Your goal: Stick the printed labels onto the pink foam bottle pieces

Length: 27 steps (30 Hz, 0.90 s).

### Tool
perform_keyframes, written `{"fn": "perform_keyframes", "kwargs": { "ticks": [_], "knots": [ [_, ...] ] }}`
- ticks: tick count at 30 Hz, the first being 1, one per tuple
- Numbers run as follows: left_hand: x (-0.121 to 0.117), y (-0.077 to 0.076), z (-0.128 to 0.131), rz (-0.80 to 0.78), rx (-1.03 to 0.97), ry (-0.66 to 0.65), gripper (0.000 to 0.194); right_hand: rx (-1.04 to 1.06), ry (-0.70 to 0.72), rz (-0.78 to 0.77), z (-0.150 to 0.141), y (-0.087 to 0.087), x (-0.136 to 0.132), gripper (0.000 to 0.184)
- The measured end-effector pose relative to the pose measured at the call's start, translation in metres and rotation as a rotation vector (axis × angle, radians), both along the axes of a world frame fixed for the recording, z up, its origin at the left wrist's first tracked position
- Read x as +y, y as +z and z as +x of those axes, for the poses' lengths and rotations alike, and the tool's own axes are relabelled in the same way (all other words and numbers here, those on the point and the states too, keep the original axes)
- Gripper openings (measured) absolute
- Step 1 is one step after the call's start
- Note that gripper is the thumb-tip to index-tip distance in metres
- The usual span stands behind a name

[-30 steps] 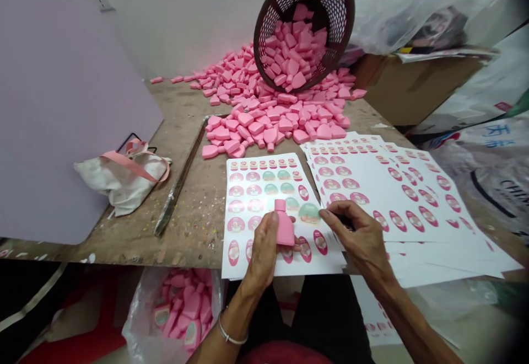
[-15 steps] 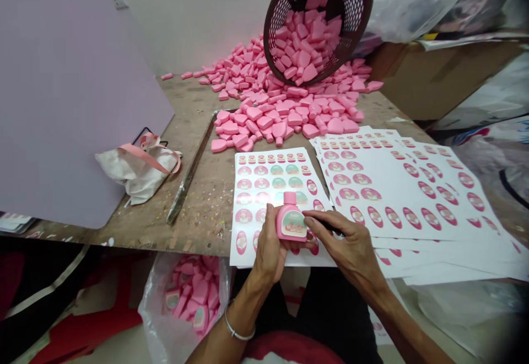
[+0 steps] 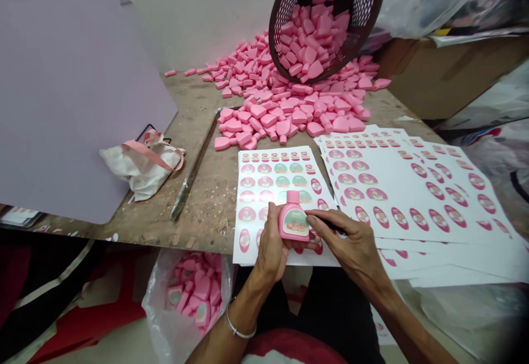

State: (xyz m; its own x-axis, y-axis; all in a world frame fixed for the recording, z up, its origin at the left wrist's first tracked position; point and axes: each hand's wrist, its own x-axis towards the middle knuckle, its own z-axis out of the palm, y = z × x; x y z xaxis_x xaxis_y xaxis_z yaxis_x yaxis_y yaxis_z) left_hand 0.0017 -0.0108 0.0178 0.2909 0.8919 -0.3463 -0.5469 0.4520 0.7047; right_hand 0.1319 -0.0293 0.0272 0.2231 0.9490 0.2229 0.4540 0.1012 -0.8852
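A small pink bottle (image 3: 294,213) stands upright in my left hand (image 3: 270,247), whose thumb and fingers wrap its sides. On its front lies a green and cream label (image 3: 295,223). My right hand (image 3: 351,240) is closed around a thin dark tool (image 3: 333,224), mostly hidden by the fingers; its kind cannot be made out. The right fingertips touch the label's right edge. Beneath both hands lies a sticker sheet (image 3: 252,187) printed with pink and green labels, some of it hidden by the bottle and hands.
Many pink bottles (image 3: 285,127) spill from a tipped brown basket (image 3: 363,16) at the back. More sticker sheets (image 3: 405,187) overlap on the right. A bag of labelled bottles (image 3: 159,298) hangs below the table's edge. A white pouch (image 3: 144,174) and a narrow strip (image 3: 194,171) lie left.
The view has shifted slightly, so everything sits a little farther right. My hands keep the same hold on the bottle, with the right fingertips still at the label's edge.
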Motion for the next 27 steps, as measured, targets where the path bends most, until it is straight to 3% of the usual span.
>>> {"fn": "perform_keyframes", "kwargs": {
  "ticks": [6,19,23,27],
  "knots": [
    [-0.0004,0.0018,-0.0019,-0.003,0.007,0.004,0.058,0.056,0.005,-0.062,0.0015,0.0006,0.0012,0.019],
    [-0.0007,0.0047,-0.0034,0.012,0.016,0.001,0.055,-0.029,0.009,0.008,-0.0033,-0.0031,-0.0005,0.019],
    [-0.0027,0.0014,-0.0053,0.138,0.147,-0.018,0.039,-0.260,-0.013,0.072,-0.0014,-0.0056,0.0011,0.025],
    [-0.0049,-0.0047,-0.0061,0.146,0.334,0.072,0.045,-0.569,-0.180,0.053,-0.0019,-0.0091,0.0027,0.046]
  ]
}}
